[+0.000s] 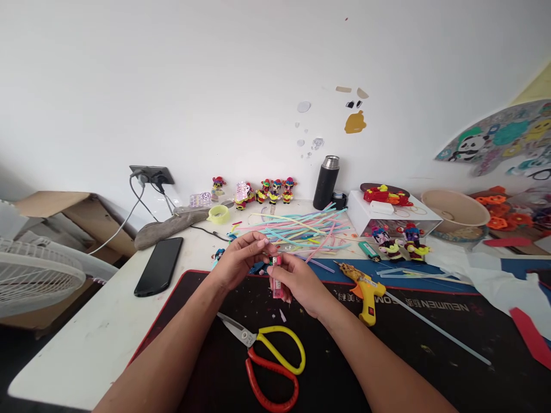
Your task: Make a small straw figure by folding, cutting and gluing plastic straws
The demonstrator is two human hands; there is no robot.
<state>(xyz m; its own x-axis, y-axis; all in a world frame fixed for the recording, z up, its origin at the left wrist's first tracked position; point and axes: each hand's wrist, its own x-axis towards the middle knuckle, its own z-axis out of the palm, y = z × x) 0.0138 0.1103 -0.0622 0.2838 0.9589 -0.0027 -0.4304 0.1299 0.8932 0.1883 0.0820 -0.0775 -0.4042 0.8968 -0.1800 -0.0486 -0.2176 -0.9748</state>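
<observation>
Over the black mat, my two hands meet near the middle of the view. In my right hand is a small upright pink see-through thing with a white label, which looks like a lighter. The thumb of that hand lies across its upper part. My left hand has its thumb and fingertips pinched together just above the top of the lighter. What sits between those fingertips is too small to make out. Scissors with one red and one yellow handle lie below my hands, blades slightly apart.
A yellow glue gun with a long glue stick rests on the right. Behind my hands lies a pile of pastel strips. Several small figures, a black thermos and a white box stand by the wall. A phone lies left.
</observation>
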